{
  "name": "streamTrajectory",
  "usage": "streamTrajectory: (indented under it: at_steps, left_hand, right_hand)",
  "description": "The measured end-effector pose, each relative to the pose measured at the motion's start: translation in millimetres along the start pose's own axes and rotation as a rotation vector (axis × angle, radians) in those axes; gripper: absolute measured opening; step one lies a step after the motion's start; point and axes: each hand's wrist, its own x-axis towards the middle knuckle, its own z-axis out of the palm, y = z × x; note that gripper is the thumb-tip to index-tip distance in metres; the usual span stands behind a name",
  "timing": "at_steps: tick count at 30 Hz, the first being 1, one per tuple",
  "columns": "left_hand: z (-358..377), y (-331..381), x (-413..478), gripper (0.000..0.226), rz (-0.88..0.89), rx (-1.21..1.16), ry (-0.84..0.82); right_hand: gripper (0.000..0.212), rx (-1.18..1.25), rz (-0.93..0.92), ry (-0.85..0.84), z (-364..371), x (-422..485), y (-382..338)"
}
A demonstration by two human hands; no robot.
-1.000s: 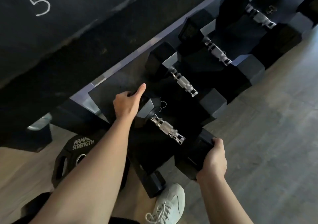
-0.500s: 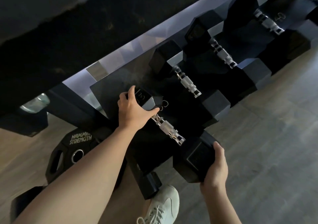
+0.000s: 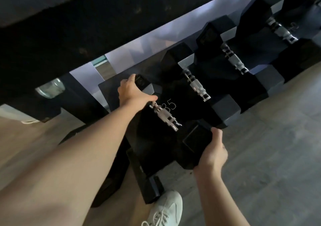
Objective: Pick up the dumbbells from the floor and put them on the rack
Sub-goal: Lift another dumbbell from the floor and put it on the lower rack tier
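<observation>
A black hex dumbbell with a chrome handle lies on the low black rack, over a painted "35". My left hand grips its far head from the left. My right hand holds its near head from the front, at the rack's front edge. To the right, three more black hex dumbbells rest side by side on the rack: one, another and a third.
The rack's foot sticks out toward my white shoe. A black weight plate leans on the wood floor under my left arm. A dark padded slab overhangs the rack. Grey floor lies to the right.
My left hand has gone from an extended finger to a full grip on the far head. The dumbbell has slid slightly onto its slot, uncovering the "35". The view has tilted downward.
</observation>
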Motion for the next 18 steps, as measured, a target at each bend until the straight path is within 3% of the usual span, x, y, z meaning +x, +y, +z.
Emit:
streamTrajectory:
  at_steps: [3,5,8,11,15,18]
  left_hand:
    - [-4,3,9,0.105,0.022,0.028,0.025]
    - [-7,5,9,0.104,0.036,0.043,0.018]
    - [-9,5,7,0.102,0.056,0.057,-0.008]
    - [-11,0,10,0.100,0.084,0.051,-0.028]
    - [-2,-11,11,0.086,0.154,-0.097,0.070]
    - [12,-14,9,0.065,0.085,-0.437,0.267]
  right_hand:
    - [0.082,-0.062,-0.084,0.067,17,3,5]
    - [0.074,-0.177,-0.189,0.041,17,-4,13]
    - [0.046,-0.394,-0.701,-0.071,-2,-10,18]
    - [0.041,-0.568,-1.073,-0.305,-20,32,0]
    - [0.045,-0.526,-1.106,-0.587,-15,66,-18]
    - [0.052,-0.332,-1.001,-0.591,-12,72,-3]
